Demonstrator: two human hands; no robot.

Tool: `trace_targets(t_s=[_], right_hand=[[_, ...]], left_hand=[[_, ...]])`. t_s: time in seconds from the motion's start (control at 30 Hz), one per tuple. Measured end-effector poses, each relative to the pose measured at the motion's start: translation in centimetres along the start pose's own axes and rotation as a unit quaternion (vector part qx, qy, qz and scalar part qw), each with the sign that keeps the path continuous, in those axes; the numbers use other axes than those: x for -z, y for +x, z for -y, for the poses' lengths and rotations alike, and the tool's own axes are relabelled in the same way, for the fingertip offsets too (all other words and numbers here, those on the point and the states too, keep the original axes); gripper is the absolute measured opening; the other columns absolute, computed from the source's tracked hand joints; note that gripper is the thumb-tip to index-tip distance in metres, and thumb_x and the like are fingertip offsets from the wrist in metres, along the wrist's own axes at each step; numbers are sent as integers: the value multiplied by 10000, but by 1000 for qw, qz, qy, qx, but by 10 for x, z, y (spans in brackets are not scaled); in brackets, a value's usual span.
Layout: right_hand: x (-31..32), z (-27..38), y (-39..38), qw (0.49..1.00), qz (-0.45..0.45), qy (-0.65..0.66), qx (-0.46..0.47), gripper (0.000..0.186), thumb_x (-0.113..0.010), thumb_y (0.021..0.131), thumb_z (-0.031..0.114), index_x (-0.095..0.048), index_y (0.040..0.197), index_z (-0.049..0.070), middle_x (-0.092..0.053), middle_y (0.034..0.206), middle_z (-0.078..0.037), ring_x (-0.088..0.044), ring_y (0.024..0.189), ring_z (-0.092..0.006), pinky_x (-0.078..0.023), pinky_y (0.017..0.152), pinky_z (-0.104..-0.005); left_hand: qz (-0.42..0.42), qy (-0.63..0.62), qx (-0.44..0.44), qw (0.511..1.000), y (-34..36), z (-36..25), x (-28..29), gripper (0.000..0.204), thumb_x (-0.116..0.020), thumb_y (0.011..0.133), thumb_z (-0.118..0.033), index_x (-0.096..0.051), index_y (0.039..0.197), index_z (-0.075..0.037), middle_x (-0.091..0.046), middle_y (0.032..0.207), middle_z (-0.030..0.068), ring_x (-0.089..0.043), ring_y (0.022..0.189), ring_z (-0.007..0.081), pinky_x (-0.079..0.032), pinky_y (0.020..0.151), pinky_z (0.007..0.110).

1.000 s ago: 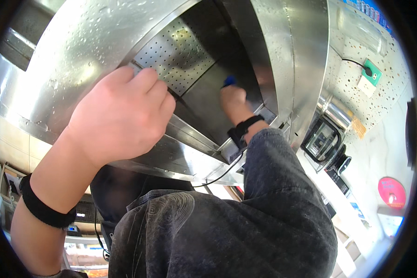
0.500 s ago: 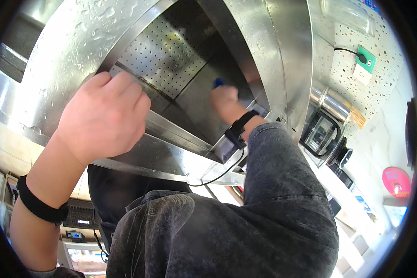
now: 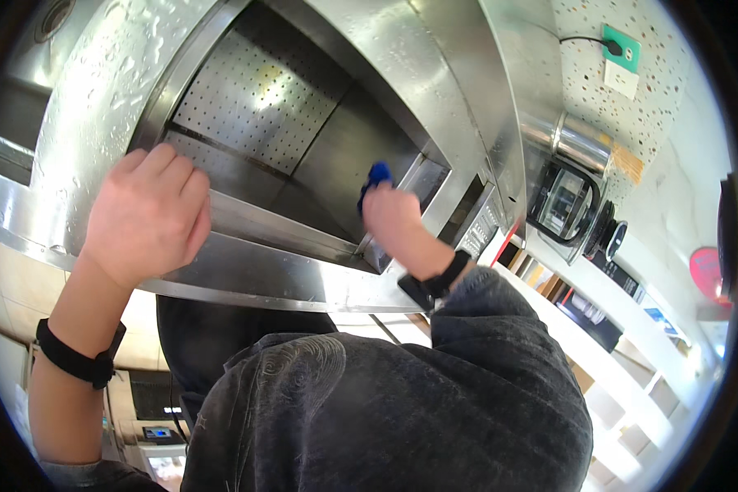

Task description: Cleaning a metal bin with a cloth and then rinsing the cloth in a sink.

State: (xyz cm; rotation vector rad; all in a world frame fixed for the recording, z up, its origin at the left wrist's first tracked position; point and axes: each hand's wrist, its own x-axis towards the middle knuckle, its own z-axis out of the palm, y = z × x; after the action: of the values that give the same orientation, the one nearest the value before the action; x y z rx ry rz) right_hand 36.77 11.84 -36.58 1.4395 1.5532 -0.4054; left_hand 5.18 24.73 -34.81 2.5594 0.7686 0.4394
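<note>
My right hand is closed around a bunched dark-blue cloth, part of which sticks out past the fingers. It is inside or just over a rectangular recess in a stainless steel counter, towards its right end. My left hand is a closed fist at the recess's near left corner, against the steel rim. Its fingertips are turned away, so what they grip, if anything, is hidden. Within the recess lie a perforated metal plate and a smooth dark panel.
Water drops dot the steel counter at the left. Beyond the recess on the right stand a clear blender-like jug and a metal cylinder. A green-and-white socket with a plug is on the speckled wall.
The whole view has shifted, and more of the right side shows. My right hand has drawn slightly nearer with the cloth, now more visible. My left hand stays at the rim.
</note>
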Motion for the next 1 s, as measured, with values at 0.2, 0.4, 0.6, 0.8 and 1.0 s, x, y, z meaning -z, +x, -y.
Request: trace_targets(t_s=[0.2,0.4,0.6,0.8,1.0], right_hand=[[0,-28,-20,991,-98,5,-87,153,-557,791,101,-655,885,31,-639,886,-142,-672,726,-244,-541,572,-354],[19,-42,18,993,51,41,98,174,-550,782,170,-683,773,60,-658,794,-163,-664,748,-275,-531,610,-374],[-13,-14,32,916,266,202,221,302,-530,766,261,-677,781,-2,-659,783,-177,-642,653,-276,-506,540,-358],[5,-16,8,875,208,297,320,341,-542,802,280,-640,827,-46,-638,765,-201,-621,685,-347,-497,634,-434],[53,24,23,872,58,373,311,314,-611,812,293,-636,849,-19,-617,778,-234,-611,782,-386,-474,706,-459]], left_hand=[[-7,5,-9,1000,6,-3,0,120,-616,661,-91,-499,656,-66,-494,670,71,-518,685,240,-432,594,337],[54,25,3,998,5,-6,-2,122,-607,682,-68,-572,785,-12,-562,748,113,-547,724,283,-460,638,375],[52,24,-6,998,8,-5,0,128,-610,677,-58,-583,793,-12,-573,748,109,-553,706,282,-463,628,370],[30,33,-7,999,6,-6,1,102,-624,668,-101,-529,685,-67,-541,701,68,-545,702,240,-456,606,339],[57,23,3,998,10,-8,6,301,-622,697,-122,-580,972,-6,-591,963,143,-564,922,320,-468,773,396]])
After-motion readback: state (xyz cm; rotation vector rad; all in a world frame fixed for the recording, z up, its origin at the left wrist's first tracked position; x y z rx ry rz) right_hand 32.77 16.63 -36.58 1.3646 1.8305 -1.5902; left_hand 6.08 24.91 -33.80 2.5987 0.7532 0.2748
